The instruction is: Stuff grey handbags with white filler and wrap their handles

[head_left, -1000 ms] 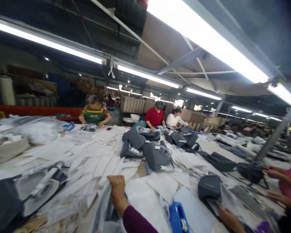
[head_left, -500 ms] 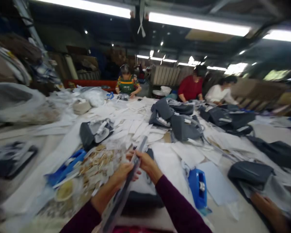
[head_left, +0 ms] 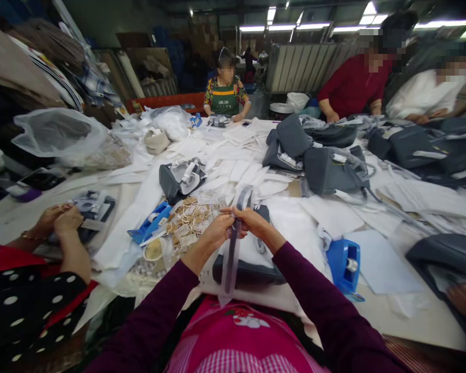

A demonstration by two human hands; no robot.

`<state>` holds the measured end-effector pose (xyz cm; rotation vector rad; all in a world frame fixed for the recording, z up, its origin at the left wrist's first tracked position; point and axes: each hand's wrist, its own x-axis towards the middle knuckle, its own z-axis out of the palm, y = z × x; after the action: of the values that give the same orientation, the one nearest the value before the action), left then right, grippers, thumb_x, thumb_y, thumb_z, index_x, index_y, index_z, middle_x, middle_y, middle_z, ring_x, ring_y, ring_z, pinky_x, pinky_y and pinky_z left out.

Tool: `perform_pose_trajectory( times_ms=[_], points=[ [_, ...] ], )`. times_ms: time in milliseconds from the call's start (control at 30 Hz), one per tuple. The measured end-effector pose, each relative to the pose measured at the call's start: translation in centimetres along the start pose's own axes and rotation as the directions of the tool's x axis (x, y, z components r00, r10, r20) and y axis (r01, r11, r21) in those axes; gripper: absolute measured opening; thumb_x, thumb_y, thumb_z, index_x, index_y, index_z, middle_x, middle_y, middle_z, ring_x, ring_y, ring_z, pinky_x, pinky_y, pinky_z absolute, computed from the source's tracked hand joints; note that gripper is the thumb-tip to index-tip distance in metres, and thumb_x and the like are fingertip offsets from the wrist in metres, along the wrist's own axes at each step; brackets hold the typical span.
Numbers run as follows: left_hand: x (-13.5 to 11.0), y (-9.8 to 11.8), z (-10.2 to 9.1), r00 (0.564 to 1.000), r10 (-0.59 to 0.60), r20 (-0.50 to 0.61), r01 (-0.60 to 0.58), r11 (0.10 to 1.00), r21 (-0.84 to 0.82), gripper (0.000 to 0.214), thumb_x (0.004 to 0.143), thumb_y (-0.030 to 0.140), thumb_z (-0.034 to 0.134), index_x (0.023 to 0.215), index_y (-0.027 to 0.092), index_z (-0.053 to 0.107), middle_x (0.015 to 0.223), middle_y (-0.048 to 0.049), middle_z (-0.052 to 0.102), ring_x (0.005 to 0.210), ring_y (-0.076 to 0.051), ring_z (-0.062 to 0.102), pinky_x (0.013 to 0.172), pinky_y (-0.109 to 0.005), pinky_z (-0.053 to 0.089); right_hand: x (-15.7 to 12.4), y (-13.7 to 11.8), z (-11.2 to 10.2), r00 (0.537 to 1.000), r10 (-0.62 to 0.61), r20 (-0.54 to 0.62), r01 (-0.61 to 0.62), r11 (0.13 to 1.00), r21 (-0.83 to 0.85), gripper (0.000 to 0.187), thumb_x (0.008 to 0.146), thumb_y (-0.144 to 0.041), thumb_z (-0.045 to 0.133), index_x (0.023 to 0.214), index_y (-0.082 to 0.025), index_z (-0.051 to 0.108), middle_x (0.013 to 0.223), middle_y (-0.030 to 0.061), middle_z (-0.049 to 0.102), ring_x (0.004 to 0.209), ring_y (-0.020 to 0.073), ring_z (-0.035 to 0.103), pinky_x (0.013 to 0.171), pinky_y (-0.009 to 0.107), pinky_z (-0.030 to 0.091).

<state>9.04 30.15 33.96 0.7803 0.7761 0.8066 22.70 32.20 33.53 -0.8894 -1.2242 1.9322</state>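
Observation:
Both my hands are raised over the table edge, pinching the same thing: a long dark strap in a clear plastic sleeve (head_left: 232, 254) that hangs down toward my lap. My left hand (head_left: 216, 230) grips it from the left, my right hand (head_left: 252, 220) from the right, fingers closed on it. Under my hands lies a dark grey bag (head_left: 252, 269) on white paper. A heap of small paper tags (head_left: 190, 217) lies just left of my hands.
A blue tape dispenser (head_left: 344, 261) sits right of me, another blue dispenser (head_left: 151, 225) to the left. Grey bags (head_left: 326, 166) are piled mid-table among white paper sheets (head_left: 376, 259). A person's hands (head_left: 60, 220) work at my left; three more people sit across the table.
My view has dropped from the ceiling lights to the table. My hands came together on the sleeved strap and now hold it upright in front of me.

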Motion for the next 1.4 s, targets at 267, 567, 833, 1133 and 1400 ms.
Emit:
perform_pose_trajectory(
  times_ms=[267,567,833,1133,1400],
  points=[
    [1.1,0.4,-0.4,0.985,0.102,-0.141,-0.109,0.993,-0.046,0.016,0.071,0.015,0.071,0.080,0.010,0.059,0.066,-0.0011,0.061,0.050,-0.008,0.053,0.053,-0.022,0.045,-0.1,0.4,1.0,0.986,-0.095,-0.136,0.114,0.983,0.142,0.050,0.083,-0.048,0.062,0.124,-0.021,0.053,0.065,-0.0070,0.054,0.048,0.0060,0.047,0.049,0.018,0.044],
    [1.7,3.0,-1.5,0.977,0.152,-0.148,-0.169,0.979,-0.114,0.015,0.074,0.018,0.067,0.087,0.017,0.060,0.079,-0.0043,0.066,0.067,-0.016,0.062,0.067,-0.031,0.052,-5.7,9.4,6.5,0.988,0.054,-0.143,-0.027,0.983,0.183,0.054,0.076,-0.063,0.060,0.100,-0.014,0.057,0.067,0.0061,0.069,0.057,0.0194,0.066,0.058,0.031,0.051],
    [5.2,5.6,-1.2,0.974,0.147,-0.174,-0.174,0.974,-0.148,0.020,0.079,0.028,0.066,0.089,0.011,0.064,0.087,-0.0106,0.070,0.083,-0.022,0.067,0.081,-0.036,0.053,-8.2,9.3,4.0,0.995,0.102,-0.011,-0.097,0.971,0.217,0.054,0.075,-0.060,0.064,0.098,-0.011,0.059,0.071,0.0109,0.072,0.059,0.0208,0.069,0.058,0.030,0.051],
    [2.5,-0.6,1.0,0.971,-0.220,0.095,0.205,0.968,0.145,0.041,0.072,0.047,0.072,0.087,0.008,0.070,0.043,0.0012,0.058,0.025,-0.006,0.034,0.034,-0.022,0.033,-4.6,3.2,-0.5,0.996,-0.031,-0.086,0.044,0.988,0.148,0.058,0.070,-0.063,0.068,0.096,-0.012,0.062,0.077,0.0101,0.070,0.068,0.0221,0.068,0.075,0.041,0.052],
    [3.6,2.9,-0.2,0.948,0.236,-0.215,-0.203,0.965,0.164,0.040,0.075,0.045,0.071,0.096,0.010,0.070,0.084,-0.0115,0.075,0.080,-0.022,0.070,0.083,-0.037,0.053,-7.9,3.3,-0.5,0.843,-0.017,-0.538,-0.052,0.992,-0.112,0.047,0.085,-0.057,0.051,0.087,-0.014,0.070,0.073,0.0067,0.065,0.060,0.0136,0.057,0.059,0.026,0.047]
  ],
)
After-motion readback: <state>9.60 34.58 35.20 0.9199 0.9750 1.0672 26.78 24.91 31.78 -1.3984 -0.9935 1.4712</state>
